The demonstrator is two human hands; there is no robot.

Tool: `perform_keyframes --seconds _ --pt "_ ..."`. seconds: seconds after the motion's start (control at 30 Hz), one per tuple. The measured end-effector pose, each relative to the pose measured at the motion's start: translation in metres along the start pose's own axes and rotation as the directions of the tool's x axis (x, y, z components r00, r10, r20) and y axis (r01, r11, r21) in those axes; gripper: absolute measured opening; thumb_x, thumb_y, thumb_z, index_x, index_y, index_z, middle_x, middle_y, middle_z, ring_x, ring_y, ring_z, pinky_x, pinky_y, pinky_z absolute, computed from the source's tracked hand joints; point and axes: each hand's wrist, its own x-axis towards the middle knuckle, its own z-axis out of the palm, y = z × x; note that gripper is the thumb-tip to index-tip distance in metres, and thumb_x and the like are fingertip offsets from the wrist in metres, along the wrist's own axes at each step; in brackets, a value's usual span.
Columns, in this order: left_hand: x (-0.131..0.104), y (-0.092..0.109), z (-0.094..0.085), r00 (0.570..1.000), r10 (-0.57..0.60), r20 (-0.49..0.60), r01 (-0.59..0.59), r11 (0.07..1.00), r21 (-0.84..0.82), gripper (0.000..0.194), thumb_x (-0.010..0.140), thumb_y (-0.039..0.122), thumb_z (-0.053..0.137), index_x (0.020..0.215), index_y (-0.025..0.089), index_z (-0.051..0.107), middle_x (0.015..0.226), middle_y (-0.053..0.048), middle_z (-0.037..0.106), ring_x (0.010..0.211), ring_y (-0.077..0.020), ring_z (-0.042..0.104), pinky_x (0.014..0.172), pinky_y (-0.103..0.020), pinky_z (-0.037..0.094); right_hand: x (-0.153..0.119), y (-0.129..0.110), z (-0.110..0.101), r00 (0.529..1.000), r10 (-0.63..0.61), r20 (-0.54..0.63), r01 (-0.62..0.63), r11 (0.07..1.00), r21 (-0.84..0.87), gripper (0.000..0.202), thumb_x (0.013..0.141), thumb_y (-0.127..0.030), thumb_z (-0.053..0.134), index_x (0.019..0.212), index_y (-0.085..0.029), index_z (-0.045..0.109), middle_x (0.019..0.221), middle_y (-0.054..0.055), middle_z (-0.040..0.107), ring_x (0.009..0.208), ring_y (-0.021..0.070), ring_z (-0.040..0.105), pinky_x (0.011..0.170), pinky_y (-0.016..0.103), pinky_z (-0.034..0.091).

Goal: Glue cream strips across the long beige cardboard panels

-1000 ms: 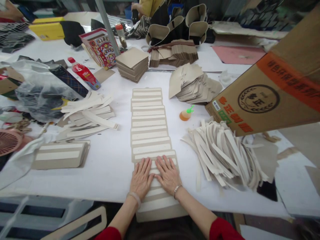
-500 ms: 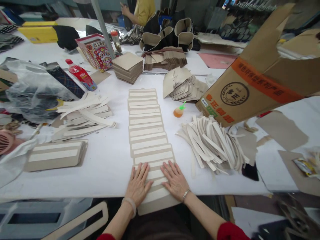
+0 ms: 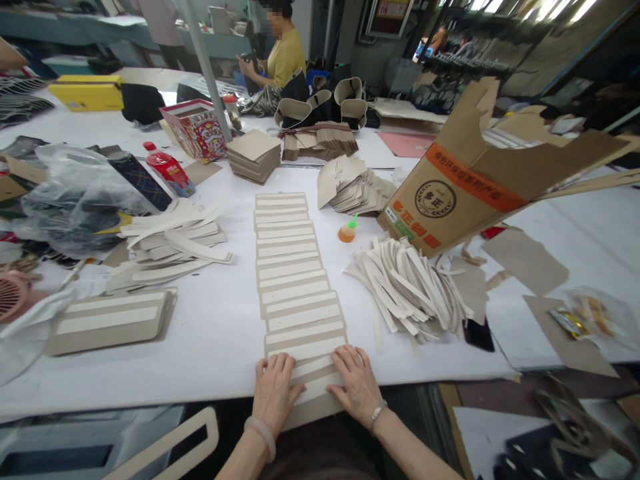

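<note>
Both hands at the near end of the row of boards (image 3: 295, 293), which runs up the middle of the white table (image 3: 215, 360). Left hand (image 3: 274, 387) lies palm down over the left side of the near boards: fingers together and slightly bent, thumb out toward the middle. Right hand (image 3: 357, 383) mirrors it on the right side, fingers a little apart, thumb inward. Both are part-open; whether the fingertips grip any edge cannot be told. Bangle (image 3: 261, 437) on the left wrist, metal band (image 3: 379, 412) on the right. Boards are beige, overlapping like shingles, with white bands across them; the near end reaches past the table edge. Left of the row: 1 stack (image 3: 110, 320) of similar boards, top board with 2 white bands, and behind it loose strips (image 3: 175, 243). Right of the row: a larger strip pile (image 3: 410, 293), with a small bottle (image 3: 347, 233) just behind — amber contents, green tip. Farther back: fanned cards (image 3: 355, 187), a square stack (image 3: 255, 157) and, to the right, a carton (image 3: 435, 200) with orange print. Red bottle (image 3: 170, 172) stands out at left rear, near a patterned box (image 3: 197, 133). Beyond — 1 person in yellow (image 3: 287, 60).
</note>
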Motion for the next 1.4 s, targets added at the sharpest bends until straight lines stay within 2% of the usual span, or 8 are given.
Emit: perform_keyframes --seconds 0.27,0.5,0.6,0.73,0.83,0.97,1.17,1.4 --pt "0.013 0.0 0.002 0.975 -0.041 0.217 0.06 0.995 -0.082 0.023 0.071 0.03 0.056 0.092 0.021 0.053 0.095 -0.004 0.06 0.093 -0.0211 0.052 0.08 -0.032 0.033 0.008 -0.007 -0.011 0.996 0.083 0.032 -0.084 0.995 0.052 0.042 0.073 -0.044 0.057 0.11 -0.024 0.05 0.11 0.007 0.053 0.102 0.0255 0.044 0.093 0.04 0.026" --pt "0.016 -0.005 -0.005 0.907 0.098 0.41 0.031 0.954 -0.297 0.014 0.064 0.028 0.059 0.075 0.02 0.057 0.076 0.004 0.062 0.073 -0.0135 0.056 0.061 -0.021 0.035 0.016 -0.012 -0.036 0.995 0.051 0.087 -0.062 0.989 0.132 0.045 0.065 -0.049 0.065 0.1 -0.024 0.053 0.11 0.005 0.053 0.102 0.0243 0.044 0.091 0.039 0.025" --pt "0.008 -0.009 -0.014 0.878 0.158 0.452 0.037 0.918 -0.394 0.017 0.062 0.028 0.061 0.077 0.021 0.058 0.077 0.005 0.062 0.076 -0.0141 0.056 0.061 -0.021 0.036 0.008 -0.014 -0.039 0.985 0.025 0.169 -0.062 0.975 0.212 0.028 0.069 -0.04 0.063 0.088 -0.024 0.053 0.094 0.001 0.058 0.093 0.0196 0.049 0.088 0.035 0.027" --pt "0.01 -0.017 -0.024 0.883 0.15 0.445 0.044 0.917 -0.396 0.016 0.064 0.03 0.061 0.077 0.022 0.057 0.081 0.005 0.063 0.081 -0.0149 0.055 0.066 -0.021 0.037 0.009 -0.015 -0.033 0.969 0.065 0.237 -0.133 0.949 0.284 0.005 0.075 -0.025 0.055 0.075 -0.022 0.051 0.078 -0.003 0.059 0.079 0.0141 0.052 0.075 0.026 0.033" --pt "0.025 -0.021 -0.029 0.933 0.075 0.352 0.032 0.957 -0.287 0.012 0.07 0.03 0.056 0.079 0.022 0.055 0.083 0.003 0.062 0.084 -0.0158 0.055 0.071 -0.023 0.038 0.028 -0.014 -0.027 0.965 0.138 0.224 -0.197 0.942 0.27 0.001 0.074 -0.021 0.053 0.074 -0.022 0.052 0.08 -0.002 0.06 0.079 0.0149 0.053 0.069 0.024 0.034" --pt "0.052 -0.021 -0.03 0.978 0.042 0.203 -0.007 0.986 -0.167 0.011 0.073 0.022 0.051 0.084 0.022 0.051 0.1 0.0 0.054 0.092 -0.0148 0.054 0.077 -0.024 0.037 0.063 -0.009 -0.022 0.958 0.218 0.187 -0.261 0.932 0.251 0.017 0.071 -0.017 0.053 0.088 -0.021 0.053 0.089 0.002 0.061 0.087 0.0177 0.054 0.074 0.025 0.035" --pt "0.069 -0.017 -0.02 0.967 -0.027 0.254 0.042 0.998 -0.052 0.042 0.065 0.017 0.059 0.104 0.023 0.044 0.112 -0.001 0.047 0.097 -0.0158 0.051 0.079 -0.025 0.037 0.084 -0.008 -0.018 0.939 0.282 0.195 -0.312 0.939 0.145 0.022 0.068 -0.018 0.058 0.089 -0.019 0.053 0.095 0.006 0.058 0.09 0.0215 0.051 0.077 0.03 0.033" --pt "0.067 -0.009 -0.018 0.952 -0.083 0.295 0.079 0.997 0.026 0.032 0.064 0.014 0.06 0.093 0.021 0.048 0.103 -0.002 0.052 0.095 -0.0195 0.049 0.077 -0.029 0.035 0.072 -0.012 -0.021 0.95 0.258 0.178 -0.281 0.953 0.116 0.021 0.069 -0.024 0.062 0.088 -0.021 0.054 0.094 0.005 0.058 0.091 0.024 0.048 0.079 0.035 0.029"
